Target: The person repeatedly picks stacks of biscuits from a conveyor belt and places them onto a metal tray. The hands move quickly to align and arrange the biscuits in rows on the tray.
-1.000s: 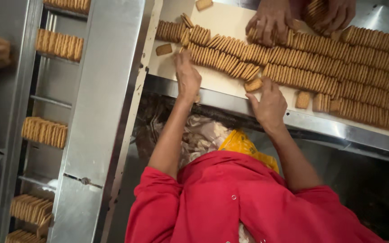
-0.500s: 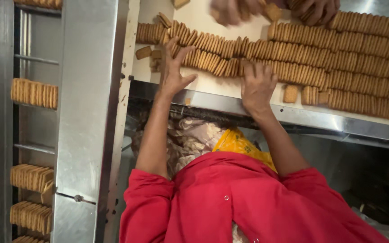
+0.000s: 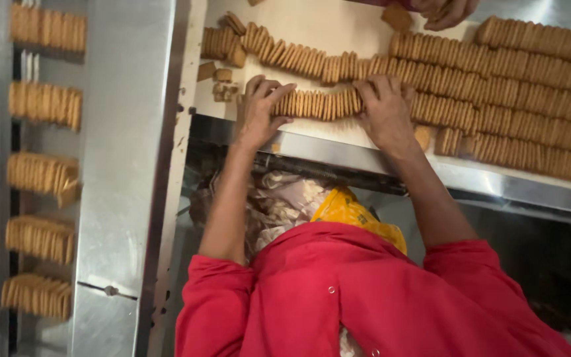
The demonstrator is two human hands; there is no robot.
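We stand over a pale belt [image 3: 338, 33] with a shiny steel edge [image 3: 510, 182] running along its near side, and to the left of it a wide steel panel [image 3: 127, 165].

Seen from the head camera, the belt carries long rows of biscuits [image 3: 530, 73] standing on edge, packed in several lines that fill its right half. A thinner line runs across the top left, with a few loose broken pieces [image 3: 223, 79] lying flat near the left end.

Our left hand [image 3: 259, 112] presses its spread fingers against the left end of a short row of biscuits [image 3: 315, 104], and our right hand [image 3: 384, 112] presses against the right end. The row is squeezed between the two palms and lies on the belt just above the steel edge, apart from the longer lines behind it. Both hands are open and flat rather than curled into fists.

Another person's hand [image 3: 441, 10] reaches in at the top edge, beside a single flat biscuit [image 3: 398, 18].

Left of the panel, stacks of biscuits [image 3: 41, 172] sit in a column, one above another, in a dim channel.

Our red sleeves [image 3: 365, 297] fill the bottom, with a yellow wrapper [image 3: 355, 211] and crumpled pale plastic [image 3: 279, 205] below the belt.
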